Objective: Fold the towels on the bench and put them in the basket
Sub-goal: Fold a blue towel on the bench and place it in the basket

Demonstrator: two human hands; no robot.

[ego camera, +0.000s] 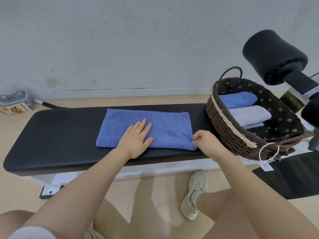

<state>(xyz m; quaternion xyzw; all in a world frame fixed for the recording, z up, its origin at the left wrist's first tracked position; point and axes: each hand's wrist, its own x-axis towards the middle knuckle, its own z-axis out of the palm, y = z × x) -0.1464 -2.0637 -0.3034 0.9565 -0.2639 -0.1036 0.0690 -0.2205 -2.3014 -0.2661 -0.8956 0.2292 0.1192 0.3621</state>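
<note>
Towel (pixel 155 126), blue and already folded into a long strip, lies flat across the middle of the black padded tabletop (pixel 51 140). Her left hand (pixel 136 138) rests on its near half, palm down, fingers straight and slightly spread. Her right hand (pixel 205 141) is at the strip's near right corner, fingers curled and pinching the cloth there. Just beside that end, on the right of the tabletop, stands the wicker basket (pixel 222 125), dark brown, with a loop handle at its far side and a dark lining dotted with small white flowers. Two folded towels lie inside it side by side: a blue one (pixel 237 100) toward the far end and a pale grey one (pixel 248 115) nearer, the two touching. A white ring with a tag (pixel 266 165) hangs from the basket's near rim. A black padded roller (pixel 274 56) juts out above and to the right of the basket. On the floor at far left sit a small box (pixel 14 110) and some clutter I cannot make out.
</note>
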